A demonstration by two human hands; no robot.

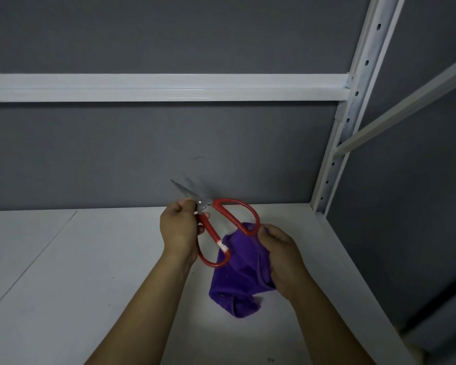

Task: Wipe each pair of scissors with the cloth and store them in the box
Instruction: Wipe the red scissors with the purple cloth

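Observation:
A pair of red-handled scissors (223, 217) is held above the white shelf, its short metal blades pointing up and left. My left hand (181, 227) pinches it at the pivot, between blades and handles. A white label wraps one handle. My right hand (281, 252) grips a purple cloth (238, 280), which hangs down below the handles and touches the far handle loop. No box is in view.
The white shelf board (90, 272) spreads out below my hands. A grey back wall with a white crossbar (163, 87) stands behind. A white perforated upright (353, 101) and a slanted brace mark the right side.

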